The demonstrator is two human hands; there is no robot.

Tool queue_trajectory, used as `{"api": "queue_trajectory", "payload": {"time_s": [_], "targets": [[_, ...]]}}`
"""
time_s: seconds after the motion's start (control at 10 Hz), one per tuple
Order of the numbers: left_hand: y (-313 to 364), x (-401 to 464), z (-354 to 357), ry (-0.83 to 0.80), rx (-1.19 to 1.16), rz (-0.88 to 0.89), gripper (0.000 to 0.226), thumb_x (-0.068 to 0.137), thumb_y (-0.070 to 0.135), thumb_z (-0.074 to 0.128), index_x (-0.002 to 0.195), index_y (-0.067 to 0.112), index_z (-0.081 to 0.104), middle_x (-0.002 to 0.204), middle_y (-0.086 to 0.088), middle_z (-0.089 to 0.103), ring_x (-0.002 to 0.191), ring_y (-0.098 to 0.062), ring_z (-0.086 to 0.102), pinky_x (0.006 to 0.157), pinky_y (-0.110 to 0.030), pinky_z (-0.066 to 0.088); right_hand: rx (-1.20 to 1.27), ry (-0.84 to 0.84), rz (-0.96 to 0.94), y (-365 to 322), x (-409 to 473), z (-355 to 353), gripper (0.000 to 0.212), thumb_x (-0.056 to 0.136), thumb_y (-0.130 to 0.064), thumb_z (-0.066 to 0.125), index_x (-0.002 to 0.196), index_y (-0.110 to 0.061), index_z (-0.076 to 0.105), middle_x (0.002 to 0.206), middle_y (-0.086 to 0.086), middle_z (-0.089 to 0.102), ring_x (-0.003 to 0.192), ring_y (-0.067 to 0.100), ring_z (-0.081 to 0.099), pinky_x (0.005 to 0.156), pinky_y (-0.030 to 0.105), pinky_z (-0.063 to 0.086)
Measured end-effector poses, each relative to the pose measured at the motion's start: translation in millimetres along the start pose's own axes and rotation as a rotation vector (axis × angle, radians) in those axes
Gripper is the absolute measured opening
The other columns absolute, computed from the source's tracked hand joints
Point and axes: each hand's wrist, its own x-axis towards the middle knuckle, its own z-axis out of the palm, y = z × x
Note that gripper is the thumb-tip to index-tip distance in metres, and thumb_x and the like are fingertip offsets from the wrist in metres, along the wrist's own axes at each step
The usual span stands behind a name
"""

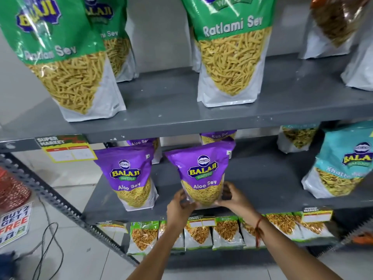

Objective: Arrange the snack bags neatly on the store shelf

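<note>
A purple Aloo Sev bag (201, 170) stands upright near the front edge of the middle shelf (262, 182). My left hand (179, 207) grips its lower left corner and my right hand (234, 197) grips its lower right side. A second purple Aloo Sev bag (129, 174) stands just to its left, apart from it. Two more purple bags (218, 135) show behind, mostly hidden under the shelf above.
Green Ratlami Sev bags (230, 53) stand on the top shelf (171, 110). A teal bag (343, 170) stands at the right of the middle shelf. Several small green packets (226, 231) line the lower shelf. A slotted metal upright (60, 203) and cables lie at the left.
</note>
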Motion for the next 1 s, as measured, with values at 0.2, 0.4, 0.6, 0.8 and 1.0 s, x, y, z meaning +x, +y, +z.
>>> {"api": "queue_trajectory", "payload": {"time_s": [0.2, 0.4, 0.6, 0.8, 1.0], "targets": [[30, 2, 49, -0.131, 0.008, 0.05, 0.063, 0.068, 0.032, 0.079, 0.126, 0.023, 0.057, 0.118, 0.008, 0.07, 0.092, -0.008, 0.071, 0.089, -0.04, 0.058, 0.003, 0.109, 0.039, 11, -15, -56, 0.062, 0.064, -0.011, 0.084, 0.116, -0.022, 0.052, 0.113, -0.003, 0.068, 0.101, 0.013, 0.066, 0.084, 0.029, 0.051], [38, 5, 70, -0.175, -0.035, 0.051, 0.065, 0.07, 0.032, 0.08, 0.129, 0.02, 0.056, 0.125, 0.004, 0.069, 0.097, -0.009, 0.071, 0.091, -0.044, 0.058, 0.044, 0.141, 0.062, 14, -18, -78, 0.057, 0.067, -0.007, 0.081, 0.112, -0.025, 0.053, 0.109, -0.007, 0.067, 0.1, 0.011, 0.064, 0.083, 0.027, 0.049], [46, 0, 68, -0.183, -0.037, 0.047, 0.058, 0.075, 0.028, 0.079, 0.128, 0.02, 0.056, 0.122, 0.004, 0.069, 0.085, 0.006, 0.064, 0.093, -0.038, 0.057, 0.047, 0.138, 0.075, 11, -19, -78, 0.058, 0.067, -0.007, 0.081, 0.114, -0.023, 0.053, 0.109, -0.006, 0.067, 0.101, 0.012, 0.063, 0.076, 0.023, 0.048], [50, -6, 68, -0.201, -0.02, 0.031, 0.064, 0.071, 0.035, 0.078, 0.129, 0.024, 0.053, 0.129, 0.003, 0.066, 0.098, -0.011, 0.07, 0.091, -0.041, 0.058, -0.038, 0.101, 0.077, 8, -22, -78, 0.07, 0.065, -0.012, 0.083, 0.123, -0.023, 0.045, 0.12, -0.003, 0.062, 0.109, 0.014, 0.06, 0.088, 0.03, 0.052], [64, -32, 57, -0.07, -0.005, 0.022, 0.075, 0.076, 0.032, 0.078, 0.141, 0.018, 0.045, 0.137, -0.004, 0.06, 0.112, -0.02, 0.066, 0.096, -0.04, 0.054, -0.045, 0.276, 0.004, -8, -52, -71, 0.089, 0.064, -0.012, 0.084, 0.135, -0.017, 0.031, 0.13, -0.002, 0.042, 0.124, 0.021, 0.046, 0.102, 0.039, 0.045]]}}
